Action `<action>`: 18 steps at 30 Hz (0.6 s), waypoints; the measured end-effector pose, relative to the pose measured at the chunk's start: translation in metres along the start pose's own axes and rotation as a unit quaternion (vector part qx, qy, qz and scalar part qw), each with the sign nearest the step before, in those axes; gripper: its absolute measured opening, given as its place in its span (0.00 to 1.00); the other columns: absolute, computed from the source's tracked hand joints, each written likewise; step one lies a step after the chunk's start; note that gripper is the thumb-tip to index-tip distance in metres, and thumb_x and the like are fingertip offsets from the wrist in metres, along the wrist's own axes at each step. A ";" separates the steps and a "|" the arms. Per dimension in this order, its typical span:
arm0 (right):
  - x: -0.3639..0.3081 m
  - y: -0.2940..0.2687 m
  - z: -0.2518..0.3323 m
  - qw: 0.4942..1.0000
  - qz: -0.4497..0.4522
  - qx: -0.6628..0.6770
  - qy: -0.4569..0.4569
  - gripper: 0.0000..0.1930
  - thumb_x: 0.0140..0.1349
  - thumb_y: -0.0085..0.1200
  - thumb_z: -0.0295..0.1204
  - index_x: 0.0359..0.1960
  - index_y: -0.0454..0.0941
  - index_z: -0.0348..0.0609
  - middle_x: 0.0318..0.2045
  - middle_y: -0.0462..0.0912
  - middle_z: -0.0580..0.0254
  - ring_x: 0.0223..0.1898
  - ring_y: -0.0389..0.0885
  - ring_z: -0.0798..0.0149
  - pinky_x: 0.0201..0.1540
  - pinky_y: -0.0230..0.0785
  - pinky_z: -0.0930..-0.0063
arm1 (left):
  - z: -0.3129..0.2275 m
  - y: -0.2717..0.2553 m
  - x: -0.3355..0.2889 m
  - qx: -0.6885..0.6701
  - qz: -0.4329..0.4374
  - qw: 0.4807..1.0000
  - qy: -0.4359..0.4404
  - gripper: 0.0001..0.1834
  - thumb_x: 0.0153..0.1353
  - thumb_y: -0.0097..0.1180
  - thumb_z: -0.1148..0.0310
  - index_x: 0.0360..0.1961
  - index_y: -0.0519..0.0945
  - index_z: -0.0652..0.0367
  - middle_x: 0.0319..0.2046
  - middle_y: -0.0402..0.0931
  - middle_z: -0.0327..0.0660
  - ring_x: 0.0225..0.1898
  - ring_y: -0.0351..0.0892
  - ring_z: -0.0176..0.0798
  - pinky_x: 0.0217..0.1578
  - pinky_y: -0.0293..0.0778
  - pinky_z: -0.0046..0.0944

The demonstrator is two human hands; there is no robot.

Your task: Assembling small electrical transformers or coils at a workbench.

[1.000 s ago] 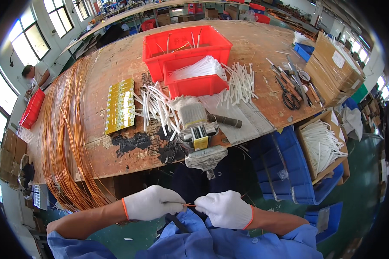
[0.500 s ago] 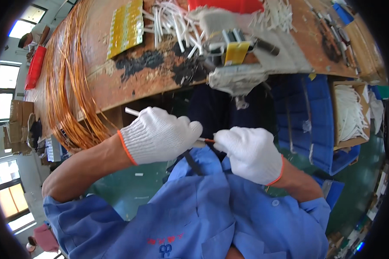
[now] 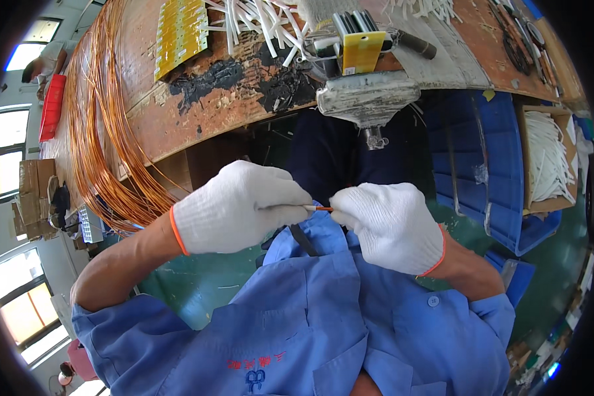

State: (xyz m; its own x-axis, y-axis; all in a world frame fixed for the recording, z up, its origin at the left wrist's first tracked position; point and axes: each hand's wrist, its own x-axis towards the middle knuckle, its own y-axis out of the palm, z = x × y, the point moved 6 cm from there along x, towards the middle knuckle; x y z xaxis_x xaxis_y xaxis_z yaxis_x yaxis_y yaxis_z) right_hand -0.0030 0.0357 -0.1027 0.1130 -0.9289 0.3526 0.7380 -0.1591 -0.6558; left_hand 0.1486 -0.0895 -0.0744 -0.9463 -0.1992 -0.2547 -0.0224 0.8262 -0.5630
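Observation:
In front of my chest, my left hand [image 3: 237, 208] and my right hand [image 3: 391, 226] face each other, both in white knit gloves with orange cuffs. Between thumb and fingers my left hand pinches a thin white tube [image 3: 309, 207], most of which the glove hides. A short bare stretch of copper wire [image 3: 324, 208] runs from the tube's end into my right fingertips, which are closed on it. A bench vise [image 3: 369, 99] on the table's edge stands beyond my hands, with a yellow plate [image 3: 362, 53] and dark bars at its jaws.
Bundled copper wires [image 3: 102, 132] hang over the worn wooden table [image 3: 138, 119] at left. A yellow sheet [image 3: 181, 36] and loose white tubes [image 3: 257, 26] lie farther back. To the right are a blue crate [image 3: 475, 152], a box of white tubes [image 3: 546, 158] and hand tools [image 3: 518, 39].
The white tube end that stuck out behind my left hand no longer shows. My hands stay close together, with the copper between them more visible. The view has shifted slightly.

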 end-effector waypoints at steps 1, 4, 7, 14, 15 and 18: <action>0.001 0.001 -0.002 0.999 0.001 0.036 0.019 0.07 0.65 0.67 0.27 0.39 0.80 0.46 0.27 0.82 0.59 0.27 0.87 0.53 0.26 0.76 0.60 | -0.004 0.003 0.001 0.040 -0.006 0.999 0.015 0.09 0.67 0.71 0.72 0.47 0.90 0.61 0.36 0.86 0.44 0.38 0.89 0.50 0.40 0.84 0.45; 0.007 0.009 0.003 0.994 0.029 0.078 0.065 0.08 0.69 0.68 0.29 0.37 0.79 0.45 0.28 0.84 0.55 0.29 0.88 0.48 0.29 0.78 0.57 | -0.016 0.011 0.006 0.158 -0.021 0.986 0.052 0.09 0.65 0.72 0.70 0.45 0.89 0.57 0.35 0.84 0.43 0.37 0.87 0.52 0.40 0.84 0.48; 0.007 0.010 -0.001 0.995 0.017 0.064 0.072 0.06 0.69 0.68 0.28 0.39 0.82 0.44 0.31 0.86 0.55 0.30 0.89 0.47 0.31 0.80 0.57 | -0.016 0.011 0.008 0.250 -0.016 0.967 0.054 0.09 0.64 0.73 0.67 0.44 0.88 0.55 0.34 0.83 0.42 0.38 0.87 0.52 0.40 0.83 0.51; -0.025 -0.004 -0.016 0.983 0.043 0.121 0.134 0.08 0.68 0.69 0.22 0.47 0.88 0.38 0.36 0.91 0.51 0.32 0.93 0.54 0.36 0.85 0.65 | 0.006 -0.003 -0.002 0.359 0.028 0.933 -0.006 0.16 0.69 0.69 0.54 0.45 0.83 0.55 0.30 0.83 0.42 0.33 0.88 0.53 0.34 0.81 0.53; -0.022 -0.005 -0.009 0.992 0.034 0.074 0.095 0.08 0.67 0.70 0.23 0.46 0.88 0.38 0.36 0.91 0.51 0.32 0.92 0.52 0.35 0.84 0.63 | 0.010 0.003 -0.002 0.406 0.043 0.913 -0.017 0.19 0.69 0.69 0.52 0.45 0.80 0.57 0.26 0.82 0.41 0.28 0.87 0.52 0.27 0.79 0.52; -0.020 -0.003 0.001 0.994 0.039 0.054 0.082 0.08 0.66 0.72 0.25 0.44 0.88 0.38 0.35 0.91 0.51 0.32 0.91 0.49 0.34 0.84 0.62 | 0.024 0.013 -0.002 0.429 0.052 0.901 -0.026 0.20 0.69 0.69 0.51 0.45 0.79 0.57 0.23 0.80 0.41 0.25 0.86 0.50 0.22 0.76 0.51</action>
State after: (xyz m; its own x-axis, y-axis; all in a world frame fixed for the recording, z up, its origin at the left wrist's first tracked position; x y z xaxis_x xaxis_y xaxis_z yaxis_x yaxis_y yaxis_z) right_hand -0.0073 0.0551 -0.1071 0.0687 -0.9806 0.1838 0.7991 -0.0563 -0.5986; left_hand 0.1580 -0.0904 -0.1000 -0.9120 -0.1875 -0.3647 0.3442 0.1336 -0.9294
